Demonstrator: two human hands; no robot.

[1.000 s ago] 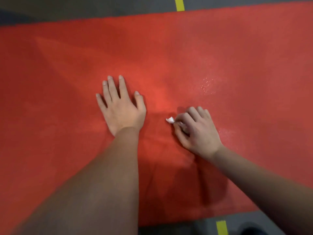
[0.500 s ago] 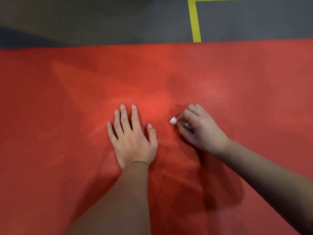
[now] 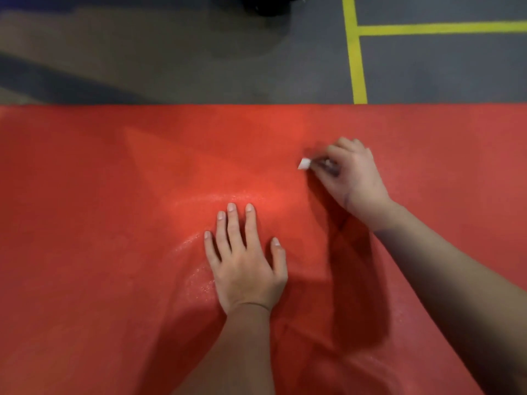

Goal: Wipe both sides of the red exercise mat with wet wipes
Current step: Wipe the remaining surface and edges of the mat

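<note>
The red exercise mat lies flat on the grey floor and fills the lower two thirds of the view, its far edge running straight across from left to right. The wet wipe, bunched small and white, sits on the mat toward the far edge, right of centre; only a corner of it shows beyond your fingers. Your right hand grips this wipe with curled fingers and thumb and presses it against the mat surface; the hand is slightly blurred. Your left hand lies palm down on the mat near its middle, fingers straight and spread, holding nothing and well apart from the wipe. A faint wet sheen arcs across the mat just beyond your left fingertips and continues down the left side of that hand. Both forearms enter from the near edge, and their shadows fall on the mat between them. Beyond the far edge, yellow floor lines cross on the floor at upper right, one meeting the mat edge. A dark object, too cropped to identify, stands at the top edge of the view.
</note>
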